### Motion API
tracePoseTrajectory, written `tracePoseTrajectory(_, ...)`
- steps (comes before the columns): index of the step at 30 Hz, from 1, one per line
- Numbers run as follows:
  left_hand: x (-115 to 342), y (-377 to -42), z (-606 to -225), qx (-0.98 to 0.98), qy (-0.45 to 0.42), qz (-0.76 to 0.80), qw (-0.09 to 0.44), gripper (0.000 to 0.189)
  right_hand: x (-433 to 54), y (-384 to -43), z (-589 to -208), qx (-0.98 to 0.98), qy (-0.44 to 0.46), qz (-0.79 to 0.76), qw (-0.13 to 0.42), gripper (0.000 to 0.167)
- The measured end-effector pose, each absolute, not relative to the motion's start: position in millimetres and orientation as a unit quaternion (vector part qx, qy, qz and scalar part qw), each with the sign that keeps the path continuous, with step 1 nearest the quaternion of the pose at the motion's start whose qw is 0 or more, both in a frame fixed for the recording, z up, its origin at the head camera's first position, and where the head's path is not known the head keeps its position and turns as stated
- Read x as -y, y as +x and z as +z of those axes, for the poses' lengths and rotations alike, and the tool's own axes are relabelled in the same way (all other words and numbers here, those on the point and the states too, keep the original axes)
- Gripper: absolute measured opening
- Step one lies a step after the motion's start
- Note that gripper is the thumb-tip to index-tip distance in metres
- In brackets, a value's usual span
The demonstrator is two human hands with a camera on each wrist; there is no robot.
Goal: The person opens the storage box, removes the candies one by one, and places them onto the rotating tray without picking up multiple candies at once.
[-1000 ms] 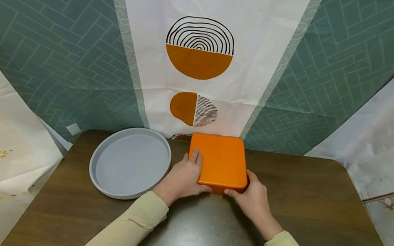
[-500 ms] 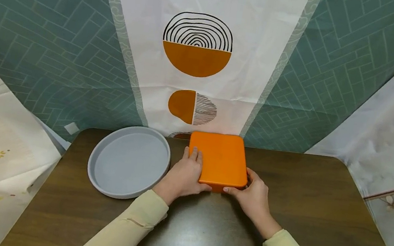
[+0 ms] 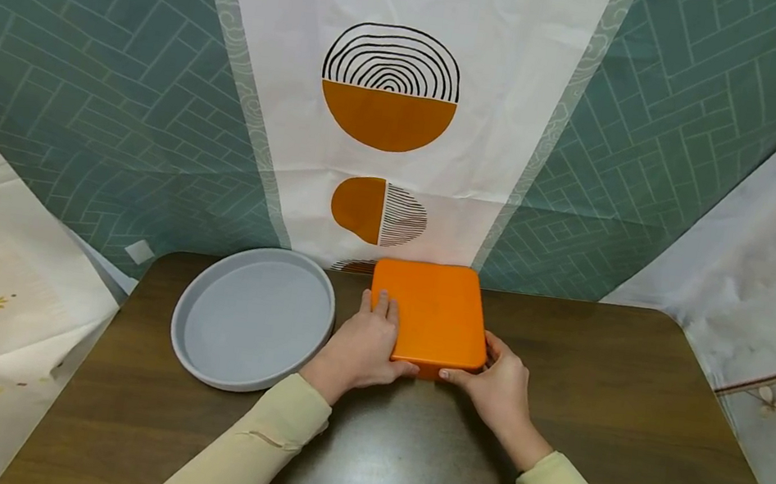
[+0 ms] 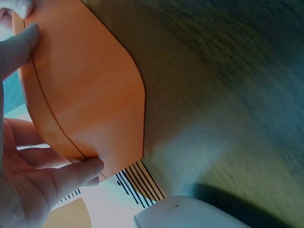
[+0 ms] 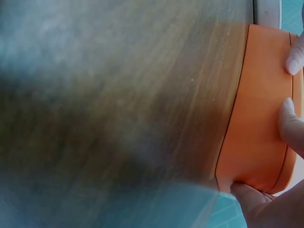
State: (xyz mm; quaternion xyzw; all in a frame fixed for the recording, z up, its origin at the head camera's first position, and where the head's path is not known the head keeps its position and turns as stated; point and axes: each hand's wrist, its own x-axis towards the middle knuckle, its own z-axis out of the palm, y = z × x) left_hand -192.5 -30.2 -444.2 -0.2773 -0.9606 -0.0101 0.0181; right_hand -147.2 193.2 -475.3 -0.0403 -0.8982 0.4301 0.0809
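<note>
A square orange box with a lid [image 3: 438, 311] sits flat at the table's back edge in the head view. My left hand [image 3: 362, 346] holds its front left corner, thumb against the front face and fingers over the left side and top edge. At the front right corner my right hand [image 3: 502, 386] grips it, thumb on the front and fingers along the right side. A thin seam between lid and body runs along the orange box [image 4: 90, 85] in the left wrist view. The right wrist view shows both thumbs near this seam on the orange box [image 5: 256, 109].
Left of the box stands a round grey tray [image 3: 254, 318] with a low rim, close to my left hand. Brown wood table [image 3: 628, 441] extends to the right and in front. A patterned cloth [image 3: 384, 167] hangs right behind the box.
The whole head view has shifted slightly. Both hands keep the same hold on the orange box, which has not visibly moved on the table.
</note>
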Motion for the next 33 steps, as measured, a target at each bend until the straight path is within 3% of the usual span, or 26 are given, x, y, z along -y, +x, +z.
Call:
tracePoseTrajectory(4,31.7,-191.9,-444.6,0.961,-0.276,-0.012,0.018,0.105,-193.0,-147.5,-475.7,0.897,-0.043,0.433,0.079,0.095)
tracePoseTrajectory(13,33.8,-192.5,-454.2,0.95,-0.301,0.026,0.073,0.1,-193.6,-149.3,-478.0,0.894,-0.046,0.439,0.077,0.097)
tracePoseTrajectory(33,32.4,-194.6,-457.1,0.956,-0.289,0.024,0.046,0.101,-193.8,-152.1,-478.1,0.899,-0.039,0.426,0.092,0.09)
